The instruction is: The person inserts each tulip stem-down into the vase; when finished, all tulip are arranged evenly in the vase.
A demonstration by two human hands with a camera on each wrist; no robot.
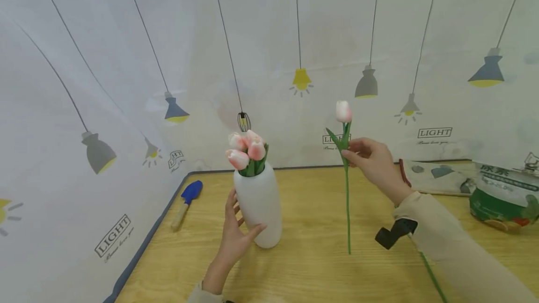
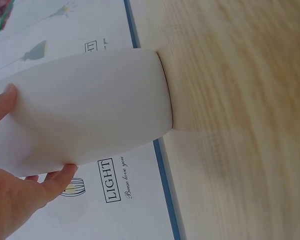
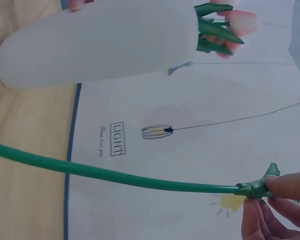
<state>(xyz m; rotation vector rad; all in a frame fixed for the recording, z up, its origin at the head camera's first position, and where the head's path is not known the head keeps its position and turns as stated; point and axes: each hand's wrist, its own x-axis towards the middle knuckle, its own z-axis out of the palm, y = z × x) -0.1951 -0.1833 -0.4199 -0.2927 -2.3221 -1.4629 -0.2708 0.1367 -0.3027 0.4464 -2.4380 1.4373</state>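
Observation:
A white vase (image 1: 262, 205) stands on the wooden table with several pink-and-white tulips (image 1: 248, 149) in its mouth. My left hand (image 1: 236, 240) holds the vase's lower half from the left, thumb across the front and fingers around the side; the left wrist view shows the fingertips (image 2: 70, 169) against its wall. To the vase's right, my right hand (image 1: 370, 160) pinches a single tulip (image 1: 344, 112) by its leaves, bloom upward. The long green stem (image 3: 140, 181) hangs down from thumb and fingers in the right wrist view.
A blue trowel (image 1: 192, 192) with a wooden handle lies at left. Another green stem (image 1: 433, 276) shows beneath my right forearm. At right are patterned cloth (image 1: 440, 179) and a green-and-white bag (image 1: 501, 200). A lamp-print sheet (image 1: 269, 27) rises behind the table.

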